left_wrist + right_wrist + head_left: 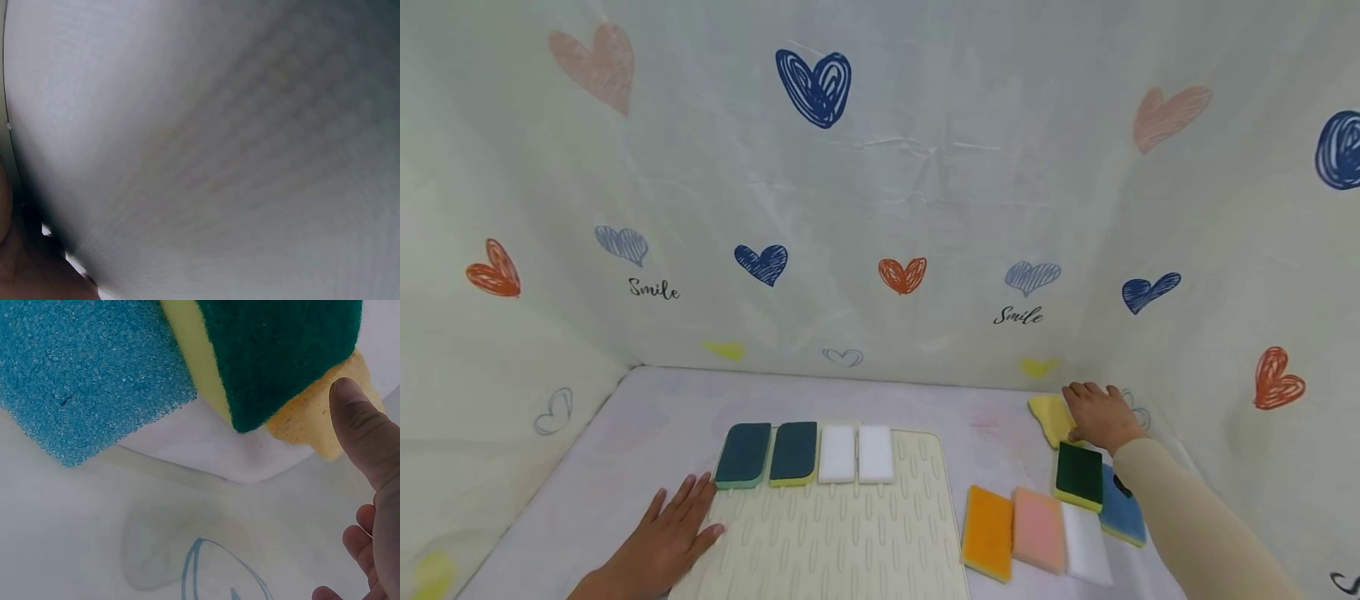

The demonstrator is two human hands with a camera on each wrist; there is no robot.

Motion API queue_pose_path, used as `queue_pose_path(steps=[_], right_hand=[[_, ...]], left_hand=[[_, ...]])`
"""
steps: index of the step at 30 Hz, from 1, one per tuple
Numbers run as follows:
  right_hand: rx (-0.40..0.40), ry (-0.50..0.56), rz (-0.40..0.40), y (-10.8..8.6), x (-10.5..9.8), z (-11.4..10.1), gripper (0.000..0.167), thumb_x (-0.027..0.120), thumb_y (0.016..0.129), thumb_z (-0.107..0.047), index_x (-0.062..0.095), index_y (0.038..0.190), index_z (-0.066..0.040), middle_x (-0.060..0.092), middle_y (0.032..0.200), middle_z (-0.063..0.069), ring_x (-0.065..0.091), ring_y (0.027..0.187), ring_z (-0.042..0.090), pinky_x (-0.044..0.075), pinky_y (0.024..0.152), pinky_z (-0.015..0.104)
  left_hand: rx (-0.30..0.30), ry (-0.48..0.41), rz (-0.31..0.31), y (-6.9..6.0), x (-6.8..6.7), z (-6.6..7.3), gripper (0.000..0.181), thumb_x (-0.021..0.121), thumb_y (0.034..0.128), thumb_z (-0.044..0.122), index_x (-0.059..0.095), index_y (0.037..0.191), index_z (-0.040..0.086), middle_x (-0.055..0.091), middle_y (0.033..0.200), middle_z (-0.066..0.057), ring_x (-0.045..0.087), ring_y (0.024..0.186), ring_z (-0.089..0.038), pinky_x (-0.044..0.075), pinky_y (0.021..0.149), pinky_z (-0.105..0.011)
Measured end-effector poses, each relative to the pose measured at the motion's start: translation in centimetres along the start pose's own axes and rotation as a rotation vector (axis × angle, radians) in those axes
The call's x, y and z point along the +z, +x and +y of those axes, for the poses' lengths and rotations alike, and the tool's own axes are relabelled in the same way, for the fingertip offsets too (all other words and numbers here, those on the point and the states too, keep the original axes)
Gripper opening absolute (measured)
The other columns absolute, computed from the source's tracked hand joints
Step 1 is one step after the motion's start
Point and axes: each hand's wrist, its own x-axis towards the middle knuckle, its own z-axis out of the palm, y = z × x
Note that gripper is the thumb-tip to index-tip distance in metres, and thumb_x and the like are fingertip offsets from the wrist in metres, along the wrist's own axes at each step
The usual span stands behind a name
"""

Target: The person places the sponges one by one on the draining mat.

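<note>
At the back right of the table, my right hand (pixel 1103 415) is over the edge of a yellow sponge (pixel 1052 419), its thumb by the sponge (pixel 300 419) in the right wrist view. Just in front lies a dark green sponge (pixel 1078 475) with a yellow base, beside a blue sponge (pixel 1122 506). My left hand (pixel 664 533) lies flat with fingers spread, at the left edge of a cream ribbed mat (pixel 850 542). Along the mat's back edge are two dark-topped sponges (pixel 743 455) (pixel 793 453) and two white ones (pixel 837 454) (pixel 876 454).
An orange sponge (pixel 988 533), a pink sponge (pixel 1039 530) and a white sponge (pixel 1086 543) lie to the right of the mat. A pale curtain (pixel 925 183) with printed hearts stands behind the table and at both sides.
</note>
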Motion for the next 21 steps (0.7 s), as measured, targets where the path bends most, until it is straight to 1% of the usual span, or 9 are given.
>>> queue_pose_path(steps=[6,9,11,13,16,17,19,20,21], right_hand=[[-0.004,-0.010,0.002,0.4,0.6,0.3,0.085,0.092,0.079,-0.044,0.058,0.139,0.006,0.061,0.142,0.027,0.056,0.131,0.049,0.043,0.106,0.074],[-0.005,-0.018,0.022,0.5,0.8,0.3,0.084,0.092,0.079,-0.044,0.059,0.137,0.006,0.062,0.141,0.026,0.057,0.130,0.049,0.044,0.106,0.074],[-0.007,-0.022,0.035,0.6,1.0,0.4,0.083,0.092,0.078,-0.045,0.060,0.136,0.005,0.063,0.140,0.025,0.058,0.129,0.048,0.044,0.105,0.074],[-0.006,-0.022,0.038,0.7,1.2,0.4,0.083,0.093,0.078,-0.044,0.060,0.136,0.004,0.064,0.139,0.025,0.058,0.128,0.047,0.045,0.105,0.073],[0.000,-0.009,0.036,0.7,1.6,0.4,0.082,0.093,0.077,-0.044,0.060,0.136,0.004,0.064,0.139,0.025,0.058,0.128,0.048,0.044,0.105,0.074],[0.001,-0.005,0.037,0.7,1.7,0.4,0.083,0.093,0.077,-0.044,0.060,0.137,0.004,0.063,0.140,0.025,0.058,0.128,0.048,0.044,0.105,0.074],[0.000,0.005,0.048,0.7,1.9,0.4,0.086,0.094,0.077,-0.044,0.058,0.140,0.004,0.061,0.142,0.025,0.056,0.130,0.048,0.043,0.107,0.075],[-0.003,0.005,0.057,0.7,2.1,0.4,0.089,0.094,0.077,-0.045,0.057,0.142,0.003,0.060,0.144,0.026,0.055,0.131,0.048,0.042,0.107,0.075],[-0.007,0.004,0.068,0.7,2.2,0.4,0.092,0.094,0.076,-0.045,0.055,0.144,0.003,0.058,0.146,0.026,0.054,0.133,0.048,0.041,0.109,0.075]], left_hand=[[0.001,0.010,0.017,0.0,0.2,-0.1,0.085,0.058,0.1045,0.055,0.037,0.159,-0.007,0.032,0.168,-0.029,0.025,0.155,-0.054,0.010,0.120,-0.079],[0.008,0.032,0.037,0.0,0.5,-0.3,0.086,0.058,0.1040,0.056,0.038,0.159,-0.007,0.034,0.167,-0.028,0.027,0.155,-0.053,0.012,0.120,-0.079],[0.006,0.022,0.046,0.0,0.6,-0.4,0.086,0.059,0.1036,0.056,0.038,0.159,-0.007,0.034,0.167,-0.028,0.027,0.155,-0.053,0.012,0.120,-0.078],[0.002,0.003,0.044,0.0,0.8,-0.4,0.087,0.059,0.1034,0.056,0.037,0.159,-0.007,0.032,0.168,-0.027,0.026,0.155,-0.053,0.007,0.122,-0.077],[-0.009,-0.035,0.035,0.0,0.9,-0.4,0.089,0.059,0.1028,0.057,0.035,0.161,-0.006,0.029,0.170,-0.027,0.023,0.156,-0.053,-0.006,0.125,-0.072],[-0.007,-0.036,0.038,0.0,1.0,-0.4,0.090,0.059,0.1025,0.057,0.035,0.160,-0.006,0.029,0.169,-0.027,0.023,0.156,-0.053,-0.008,0.125,-0.071],[-0.008,-0.042,0.041,0.0,1.0,-0.4,0.090,0.059,0.1025,0.057,0.035,0.160,-0.007,0.029,0.169,-0.028,0.023,0.156,-0.054,-0.011,0.125,-0.069],[-0.004,-0.032,0.047,0.0,1.0,-0.4,0.089,0.059,0.1025,0.057,0.036,0.160,-0.006,0.030,0.169,-0.028,0.024,0.156,-0.054,-0.009,0.125,-0.071],[-0.008,-0.035,0.045,0.0,0.9,-0.4,0.089,0.060,0.1025,0.057,0.035,0.160,-0.006,0.030,0.169,-0.028,0.023,0.156,-0.053,-0.009,0.125,-0.071]])
